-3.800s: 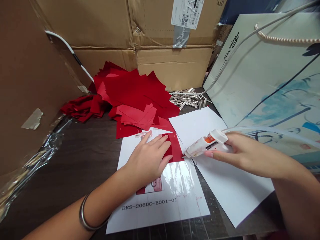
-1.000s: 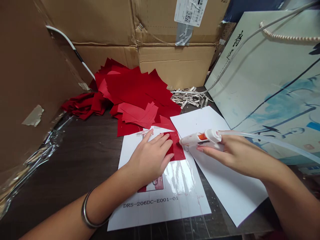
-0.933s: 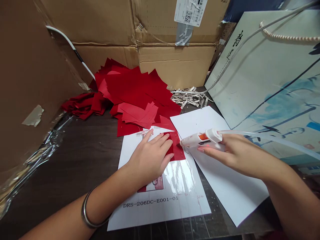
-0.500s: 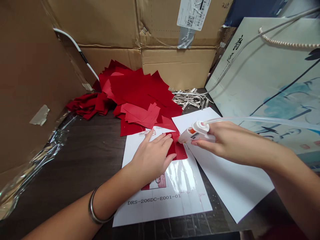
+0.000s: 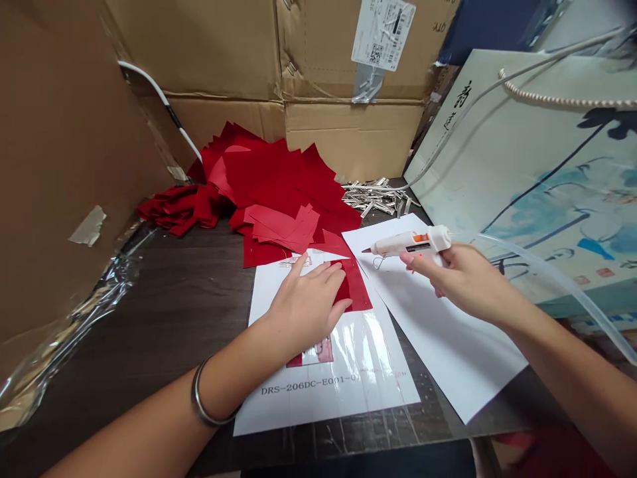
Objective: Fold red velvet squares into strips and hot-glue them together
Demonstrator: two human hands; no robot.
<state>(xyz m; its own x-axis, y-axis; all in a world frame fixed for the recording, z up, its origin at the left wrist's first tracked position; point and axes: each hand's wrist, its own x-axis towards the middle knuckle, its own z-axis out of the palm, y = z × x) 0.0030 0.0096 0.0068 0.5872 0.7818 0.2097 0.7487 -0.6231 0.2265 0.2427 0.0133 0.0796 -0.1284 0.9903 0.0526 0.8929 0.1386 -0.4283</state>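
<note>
- Two bare hands work near the front edge of the dark wooden tabletop (image 5: pixel 164 292).
- The left hand (image 5: pixel 304 309) lies flat with its fingers spread, pressing on the left part of a red cloth piece (image 5: pixel 354 285). A metal bangle (image 5: pixel 202 401) circles that wrist.
- The red cloth piece sits on the upper right part of a plastic-covered printed sheet (image 5: pixel 323 405) marked "DRS-206DC-E001-01".
- The right hand (image 5: pixel 462 282) grips a white hot glue gun (image 5: pixel 411 243), its fingers curled closed around the body. The nozzle points left, hovering just beside the red cloth piece without touching it.
- A long clear tube (image 5: pixel 552 265) runs from the gun's back end toward the right.
- A loose white sheet (image 5: pixel 438 332) lies beneath the gun, right of the printed sheet.
- Red cloth squares (image 5: pixel 279 179) fan out in a heap behind the printed sheet, with crumpled red cloth (image 5: pixel 179 209) to their left.
- Silver metal clips (image 5: pixel 373 197) lie piled near the back edge.
- Cardboard boxes (image 5: pixel 348 133) stand behind, and a painted paper gift bag (image 5: pixel 537 166) leans at the right.
</note>
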